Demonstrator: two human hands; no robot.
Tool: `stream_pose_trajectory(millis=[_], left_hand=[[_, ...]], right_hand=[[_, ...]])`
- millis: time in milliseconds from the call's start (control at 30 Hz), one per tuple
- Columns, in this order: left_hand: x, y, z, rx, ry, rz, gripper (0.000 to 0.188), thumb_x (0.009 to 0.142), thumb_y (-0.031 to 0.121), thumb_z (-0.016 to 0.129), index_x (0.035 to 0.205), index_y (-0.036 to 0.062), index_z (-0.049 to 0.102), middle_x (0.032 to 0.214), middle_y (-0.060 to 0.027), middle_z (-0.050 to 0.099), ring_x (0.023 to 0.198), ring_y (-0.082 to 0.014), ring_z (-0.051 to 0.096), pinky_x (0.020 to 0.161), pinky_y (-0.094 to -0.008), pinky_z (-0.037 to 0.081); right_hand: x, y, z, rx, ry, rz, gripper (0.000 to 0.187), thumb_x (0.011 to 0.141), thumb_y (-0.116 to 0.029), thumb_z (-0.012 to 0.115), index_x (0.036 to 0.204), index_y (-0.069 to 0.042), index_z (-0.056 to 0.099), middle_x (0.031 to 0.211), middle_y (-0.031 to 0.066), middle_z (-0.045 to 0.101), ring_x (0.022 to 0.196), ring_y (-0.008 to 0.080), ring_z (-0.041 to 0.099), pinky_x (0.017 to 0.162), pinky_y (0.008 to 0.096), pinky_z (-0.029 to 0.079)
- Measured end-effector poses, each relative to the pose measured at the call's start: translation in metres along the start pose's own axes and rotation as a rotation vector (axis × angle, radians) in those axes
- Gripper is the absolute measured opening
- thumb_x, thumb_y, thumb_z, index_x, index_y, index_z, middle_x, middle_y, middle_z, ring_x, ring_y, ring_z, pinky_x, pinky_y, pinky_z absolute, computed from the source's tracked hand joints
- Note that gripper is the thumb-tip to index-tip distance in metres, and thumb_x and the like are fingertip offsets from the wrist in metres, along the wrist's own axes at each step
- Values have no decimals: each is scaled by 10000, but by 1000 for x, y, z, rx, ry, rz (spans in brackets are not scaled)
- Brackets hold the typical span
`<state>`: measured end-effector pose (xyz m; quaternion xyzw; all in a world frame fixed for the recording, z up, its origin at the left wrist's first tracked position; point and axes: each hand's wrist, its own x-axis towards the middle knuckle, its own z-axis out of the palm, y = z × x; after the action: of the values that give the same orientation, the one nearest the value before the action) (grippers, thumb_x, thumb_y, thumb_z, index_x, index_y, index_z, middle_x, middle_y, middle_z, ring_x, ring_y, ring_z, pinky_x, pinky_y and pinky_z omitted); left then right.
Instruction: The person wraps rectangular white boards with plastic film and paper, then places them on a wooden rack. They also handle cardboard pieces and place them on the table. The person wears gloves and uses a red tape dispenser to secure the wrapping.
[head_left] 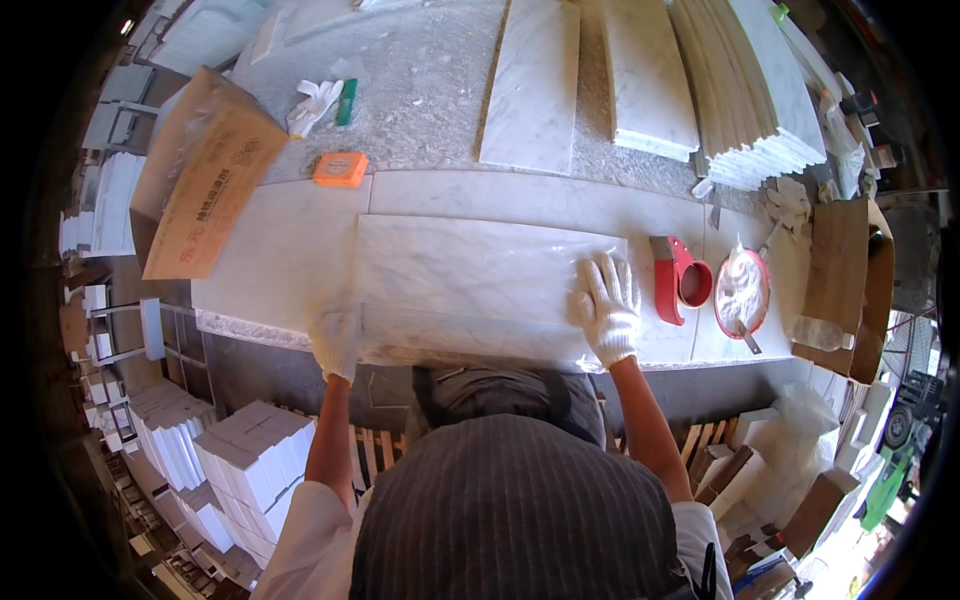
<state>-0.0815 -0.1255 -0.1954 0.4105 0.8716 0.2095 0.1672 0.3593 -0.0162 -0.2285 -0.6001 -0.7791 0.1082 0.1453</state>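
A marble slab [475, 285] with a clear plastic wrapping on it lies lengthwise before me on the white stone worktop [260, 250]. My right hand [608, 310], in a white knitted glove, rests on the slab's right end with its fingers stretched out. At the left end is my left hand [337, 338], gloved alike; its fingers are smeared and I cannot make out their shape. Just right of my right hand stands a red tape dispenser [668, 282]. Beyond it is a red-rimmed bowl of white paste [741, 288] with a metal scraper [748, 338] over its edge.
A cardboard box [215, 175] stands at the left, another carton [845, 280] at the right beside a clear bottle [822, 334]. Farther back are an orange block [341, 169], a loose glove [314, 106], a green strip [347, 102], single marble slabs [530, 85] and a slab stack [750, 85].
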Motion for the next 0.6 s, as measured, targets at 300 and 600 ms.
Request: stream_pose_trajectory(millis=[300,600], left_hand=[[6,-15,9,127,94,77,331,841,277,621,933,-36,679,1072,-152,665,999,-344,614,886,-415,465],[11,-2,5,74,41,2,320,828,281,639,890,-30,683,1066,-186,655,1043,-367,578,905,-436,444]], right_hand=[[-1,1,0,7,27,5,512,908,-330,567,1391,-167,523,1463,119,455,1354,383,391,1099,518,313],[-12,5,9,-16,15,93,532,926,-325,551,1413,-116,503,1491,148,433,1366,433,370,1120,521,288]])
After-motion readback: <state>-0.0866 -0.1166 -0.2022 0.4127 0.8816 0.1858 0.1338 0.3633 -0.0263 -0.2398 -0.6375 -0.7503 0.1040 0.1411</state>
